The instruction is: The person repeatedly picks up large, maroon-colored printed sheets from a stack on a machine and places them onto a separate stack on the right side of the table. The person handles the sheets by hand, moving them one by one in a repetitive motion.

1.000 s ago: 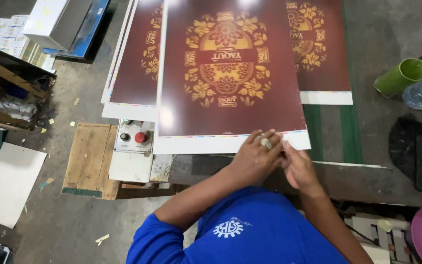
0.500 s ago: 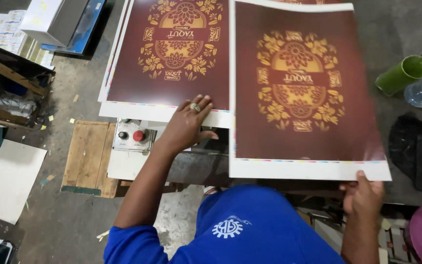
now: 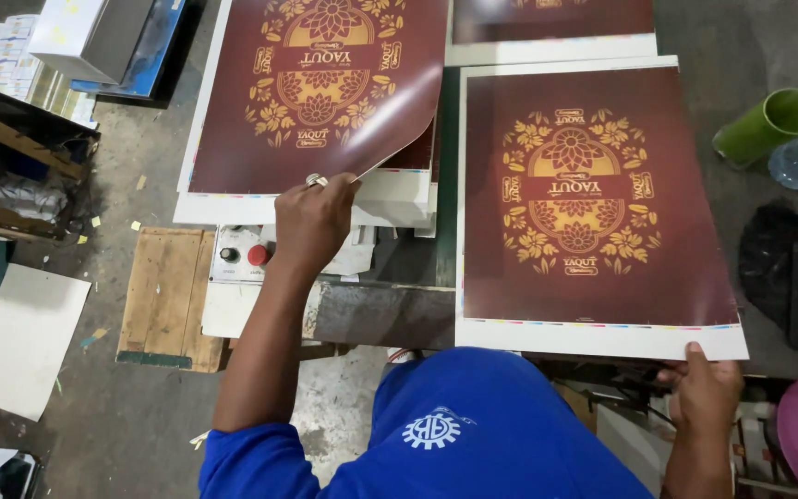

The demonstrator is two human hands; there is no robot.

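We see the left hand (image 3: 311,222) pinching the curled corner of a glossy maroon sheet with gold floral print (image 3: 316,92) upper left; the right hand (image 3: 704,393) grips a matching flat sheet (image 3: 593,203) lower right.

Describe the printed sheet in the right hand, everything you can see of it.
The printed sheet is a large glossy rectangle, dark maroon with a gold floral emblem in the middle and a white border carrying a thin colour strip along the near edge. It lies nearly flat, emblem upright to the viewer. The right hand pinches its near right corner.
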